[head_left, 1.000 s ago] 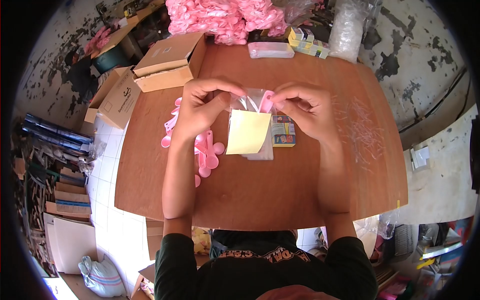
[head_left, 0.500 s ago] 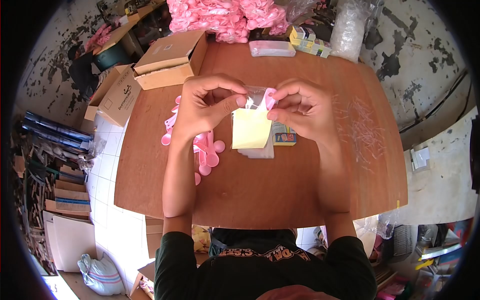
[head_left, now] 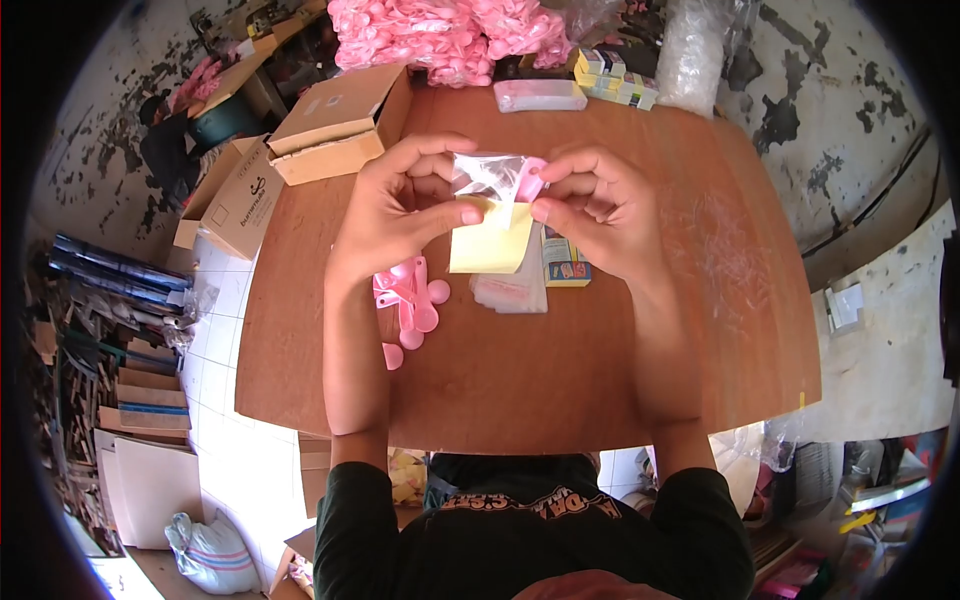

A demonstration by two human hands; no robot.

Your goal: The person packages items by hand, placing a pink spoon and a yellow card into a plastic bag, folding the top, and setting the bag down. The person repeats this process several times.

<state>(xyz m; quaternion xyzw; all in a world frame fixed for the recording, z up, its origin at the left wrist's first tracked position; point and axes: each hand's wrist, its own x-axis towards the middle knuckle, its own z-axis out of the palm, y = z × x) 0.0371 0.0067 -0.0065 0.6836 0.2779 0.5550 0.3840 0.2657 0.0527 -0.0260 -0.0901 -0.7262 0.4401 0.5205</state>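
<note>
Spreading before you, the counter [head_left: 480, 400] is carrying a heap of pink pieces [head_left: 440, 40] around its 12 o'clock edge. A brown carton [head_left: 335, 125] is sitting near 10 o'clock; pink spoons [head_left: 418, 310] are lying toward 8 o'clock, apparently kept within easy reach. Above the centre, your left hand [head_left: 390, 215] is clamping the clear bag [head_left: 482, 175], thumb in front, index finger lifting clear of it; your right hand [head_left: 605, 215] is pinching the 3 o'clock edge together with a pink piece [head_left: 530, 180]. Each grip is probably keeping the plastic taut and the yellow paper [head_left: 490, 245] facing you.

Beyond the counter at 9 o'clock, an open carton [head_left: 245, 200] is showing sideways print, seemingly "bumimulia". Your dark shirt [head_left: 530, 530] is creasing its lettering past reading, and the small printed box [head_left: 567, 265] is bearing words too tiny to make out.
</note>
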